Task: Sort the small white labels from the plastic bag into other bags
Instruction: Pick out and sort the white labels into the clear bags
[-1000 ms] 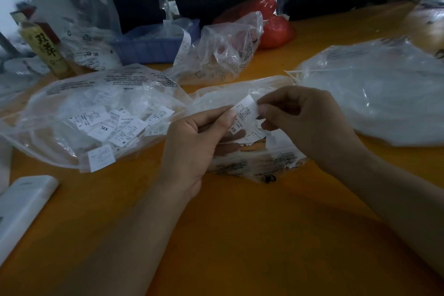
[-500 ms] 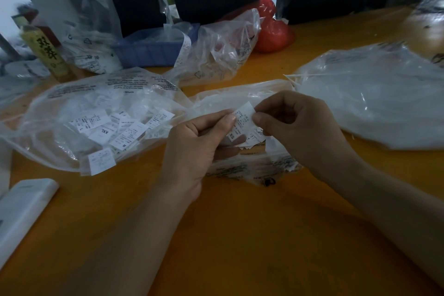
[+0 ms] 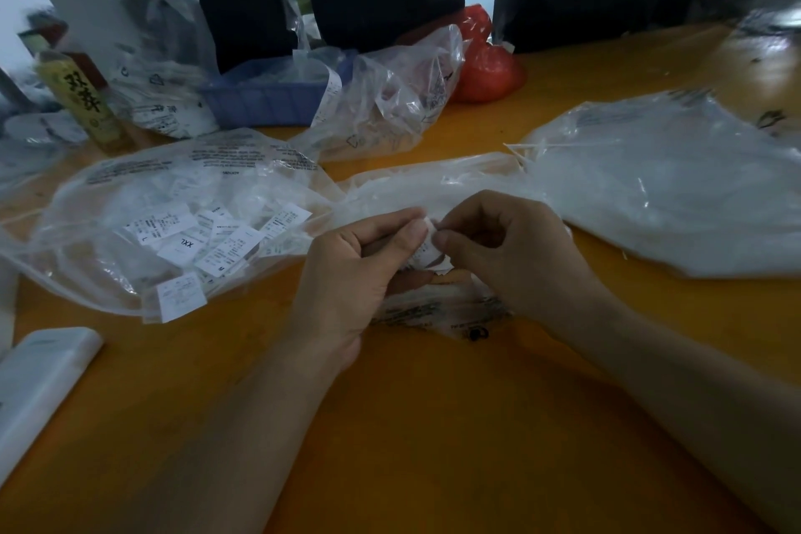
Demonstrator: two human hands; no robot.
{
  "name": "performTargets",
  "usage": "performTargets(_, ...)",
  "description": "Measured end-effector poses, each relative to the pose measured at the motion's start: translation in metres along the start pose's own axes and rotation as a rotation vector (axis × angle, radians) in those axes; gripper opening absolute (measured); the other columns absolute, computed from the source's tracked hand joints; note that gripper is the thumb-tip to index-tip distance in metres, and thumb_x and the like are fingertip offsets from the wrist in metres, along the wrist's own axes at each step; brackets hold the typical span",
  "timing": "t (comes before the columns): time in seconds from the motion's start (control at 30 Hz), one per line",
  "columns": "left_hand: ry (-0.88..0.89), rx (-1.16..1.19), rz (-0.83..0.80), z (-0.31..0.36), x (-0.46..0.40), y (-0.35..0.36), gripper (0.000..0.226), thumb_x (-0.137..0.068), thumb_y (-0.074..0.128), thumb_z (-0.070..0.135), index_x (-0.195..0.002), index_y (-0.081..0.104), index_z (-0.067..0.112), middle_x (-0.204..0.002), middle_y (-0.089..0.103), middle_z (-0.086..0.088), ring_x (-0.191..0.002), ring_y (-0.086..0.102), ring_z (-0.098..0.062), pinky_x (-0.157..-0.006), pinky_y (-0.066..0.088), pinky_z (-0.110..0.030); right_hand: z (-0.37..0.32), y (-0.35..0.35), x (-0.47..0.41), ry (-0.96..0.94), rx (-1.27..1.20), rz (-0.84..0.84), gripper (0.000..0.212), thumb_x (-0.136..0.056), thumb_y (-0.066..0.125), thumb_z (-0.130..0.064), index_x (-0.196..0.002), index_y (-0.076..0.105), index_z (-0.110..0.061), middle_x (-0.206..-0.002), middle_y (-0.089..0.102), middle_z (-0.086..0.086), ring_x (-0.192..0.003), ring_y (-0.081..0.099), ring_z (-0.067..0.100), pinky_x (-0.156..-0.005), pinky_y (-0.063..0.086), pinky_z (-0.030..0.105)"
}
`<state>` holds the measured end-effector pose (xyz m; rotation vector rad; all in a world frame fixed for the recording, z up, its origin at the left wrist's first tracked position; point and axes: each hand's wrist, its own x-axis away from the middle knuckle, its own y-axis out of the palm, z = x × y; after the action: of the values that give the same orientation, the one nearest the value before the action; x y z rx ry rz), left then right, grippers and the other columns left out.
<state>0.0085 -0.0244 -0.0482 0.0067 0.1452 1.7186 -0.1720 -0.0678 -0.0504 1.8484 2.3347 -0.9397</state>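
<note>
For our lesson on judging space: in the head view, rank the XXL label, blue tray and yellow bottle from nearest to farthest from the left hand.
From the left hand:
1. XXL label, left, inside the clear bag.
2. Blue tray, behind the bags.
3. Yellow bottle, far left.

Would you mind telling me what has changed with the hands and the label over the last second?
The two hands have closed together: the left hand and the right hand now nearly touch, thumb tips close. The label that stood up flat between them is now lower and mostly hidden behind the fingers. Both hands still pinch it. The bag of labels on the left and the orange table stayed as they were.
</note>
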Motion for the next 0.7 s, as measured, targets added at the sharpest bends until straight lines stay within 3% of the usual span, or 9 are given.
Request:
performTargets(0.07, 0.018, -0.042, -0.018, 0.001, 0.002, 0.0, 0.024, -0.078, 0.082, 0.035, -0.102, 0.083, 0.038, -0.102, 0.082, 0.003, -0.088, 0.081, -0.018, -0.074, 0.063, -0.024, 0.002, -0.001, -0.001, 0.0, 0.004, 0.042, 0.007, -0.093, 0.073, -0.031, -0.09, 0.068, -0.035, -0.085, 0.069, -0.023, -0.076, 0.067, 0.001, -0.066, 0.055, 0.017)
performTargets(0.17, 0.101, -0.182, 0.022, 0.001, 0.002, 0.001, 0.032, -0.091, 0.08, 0.017, -0.106, 0.076, 0.045, -0.103, 0.081, 0.011, -0.083, 0.08, -0.016, -0.072, 0.061, -0.019, 0.002, 0.0, -0.001, 0.005, 0.013, 0.099, 0.008, -0.095, 0.072, -0.032, -0.095, 0.064, -0.036, -0.088, 0.067, -0.022, -0.079, 0.064, -0.001, -0.065, 0.05, 0.012)
performTargets(0.23, 0.163, -0.286, 0.074, 0.001, 0.002, 0.0, 0.036, -0.092, 0.08, 0.014, -0.11, 0.074, 0.045, -0.104, 0.08, 0.019, -0.079, 0.079, -0.014, -0.069, 0.063, -0.024, 0.001, 0.004, 0.002, -0.011, 0.044, 0.131, 0.009, -0.096, 0.071, -0.032, -0.101, 0.063, -0.033, -0.082, 0.065, -0.018, -0.081, 0.062, -0.004, -0.066, 0.047, 0.007)
performTargets(0.3, 0.231, -0.404, 0.1, 0.002, 0.004, 0.0, 0.036, -0.093, 0.079, 0.015, -0.116, 0.072, 0.043, -0.098, 0.08, 0.014, -0.08, 0.078, -0.008, -0.071, 0.065, -0.029, 0.0, 0.01, 0.006, -0.044, 0.088, 0.134, 0.011, -0.097, 0.069, -0.031, -0.104, 0.061, -0.031, -0.083, 0.063, -0.019, -0.083, 0.061, -0.005, -0.066, 0.046, 0.006)
performTargets(0.4, 0.376, -0.596, 0.117, 0.005, 0.007, -0.001, 0.034, -0.095, 0.077, 0.014, -0.113, 0.073, 0.042, -0.117, 0.068, 0.029, -0.096, 0.068, 0.004, -0.081, 0.057, -0.012, -0.001, 0.017, 0.009, -0.058, 0.179, 0.092, 0.009, -0.1, 0.064, -0.03, -0.106, 0.058, -0.03, -0.083, 0.059, -0.02, -0.081, 0.06, 0.0, -0.063, 0.047, 0.011)
performTargets(0.47, 0.431, -0.683, 0.127, 0.007, 0.009, 0.0, 0.032, -0.095, 0.077, 0.012, -0.108, 0.074, 0.042, -0.121, 0.061, 0.033, -0.101, 0.064, 0.003, -0.085, 0.051, -0.008, 0.0, 0.019, 0.009, -0.093, 0.245, 0.082, 0.005, -0.101, 0.063, -0.028, -0.105, 0.059, -0.028, -0.084, 0.056, -0.021, -0.077, 0.058, 0.002, -0.064, 0.049, 0.015)
performTargets(0.6, 0.536, -0.748, 0.131, 0.007, 0.011, 0.0, 0.027, -0.093, 0.077, 0.003, -0.099, 0.08, 0.029, -0.114, 0.069, 0.023, -0.103, 0.067, 0.002, -0.087, 0.057, -0.016, 0.0, 0.018, 0.012, -0.121, 0.261, 0.107, 0.007, -0.102, 0.062, -0.026, -0.108, 0.063, -0.023, -0.093, 0.064, -0.012, -0.079, 0.06, 0.006, -0.071, 0.053, 0.022)
performTargets(0.7, 0.617, -0.784, 0.145, 0.006, 0.011, 0.0, 0.031, -0.086, 0.079, -0.007, -0.092, 0.083, 0.023, -0.102, 0.074, 0.019, -0.1, 0.067, 0.012, -0.086, 0.052, -0.006, 0.0, 0.015, 0.014, -0.085, 0.231, 0.144, 0.012, -0.102, 0.063, -0.026, -0.112, 0.059, -0.021, -0.092, 0.066, -0.005, -0.078, 0.061, 0.009, -0.067, 0.052, 0.023)
